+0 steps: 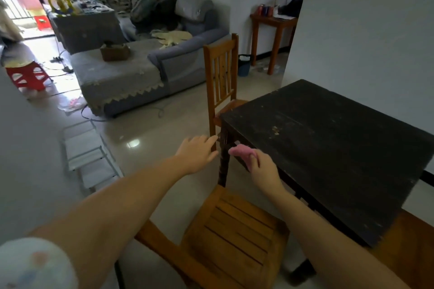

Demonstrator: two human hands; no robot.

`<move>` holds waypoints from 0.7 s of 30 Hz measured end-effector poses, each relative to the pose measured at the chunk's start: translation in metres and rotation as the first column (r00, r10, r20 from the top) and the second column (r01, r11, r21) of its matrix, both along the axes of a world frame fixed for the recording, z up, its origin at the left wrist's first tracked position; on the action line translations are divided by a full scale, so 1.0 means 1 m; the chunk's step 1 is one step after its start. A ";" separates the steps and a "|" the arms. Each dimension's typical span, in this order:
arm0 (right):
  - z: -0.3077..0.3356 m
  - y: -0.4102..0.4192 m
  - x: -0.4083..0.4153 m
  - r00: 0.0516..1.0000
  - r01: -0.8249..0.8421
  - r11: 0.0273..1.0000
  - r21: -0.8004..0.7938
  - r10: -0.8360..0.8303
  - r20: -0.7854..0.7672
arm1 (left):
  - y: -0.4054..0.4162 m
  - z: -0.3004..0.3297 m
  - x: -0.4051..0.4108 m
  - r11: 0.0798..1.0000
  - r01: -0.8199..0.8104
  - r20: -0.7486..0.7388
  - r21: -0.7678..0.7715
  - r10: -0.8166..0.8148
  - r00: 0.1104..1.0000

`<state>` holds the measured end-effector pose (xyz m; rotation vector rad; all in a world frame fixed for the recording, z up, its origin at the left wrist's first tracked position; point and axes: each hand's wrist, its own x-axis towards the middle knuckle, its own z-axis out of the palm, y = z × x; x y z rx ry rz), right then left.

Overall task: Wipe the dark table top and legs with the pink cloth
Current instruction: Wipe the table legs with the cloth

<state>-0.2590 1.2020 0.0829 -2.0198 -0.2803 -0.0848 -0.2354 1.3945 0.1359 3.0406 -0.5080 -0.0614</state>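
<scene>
My right hand (263, 171) grips the pink cloth (242, 151), bunched at the near corner of the dark table (328, 148), just beside the table leg (224, 162); my left hand (199, 152) is released, fingers straight, reaching toward that leg from the other side. I judge the risk is the wad slipping as I run down the leg — it is loosely bunched; below my hands a wooden chair (234, 237) crowds the leg, and beyond them a second chair (220, 73) hems in the corner.
</scene>
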 end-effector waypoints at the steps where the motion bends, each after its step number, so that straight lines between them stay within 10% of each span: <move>1: -0.003 0.008 0.009 1.000 -0.005 1.000 -0.019 0.005 0.002 | 0.008 -0.005 0.007 1.000 -0.004 -0.022 -0.002 0.004 1.000; 9: -0.015 0.030 0.052 0.998 -0.045 0.914 -0.403 0.061 0.028 | 0.048 -0.041 0.040 1.000 -0.020 -0.057 -0.023 0.019 0.998; 21: -0.080 0.101 0.126 0.968 0.128 0.856 -0.502 -0.218 -0.124 | 0.115 -0.110 0.172 0.972 0.235 -0.220 -0.004 -0.231 0.948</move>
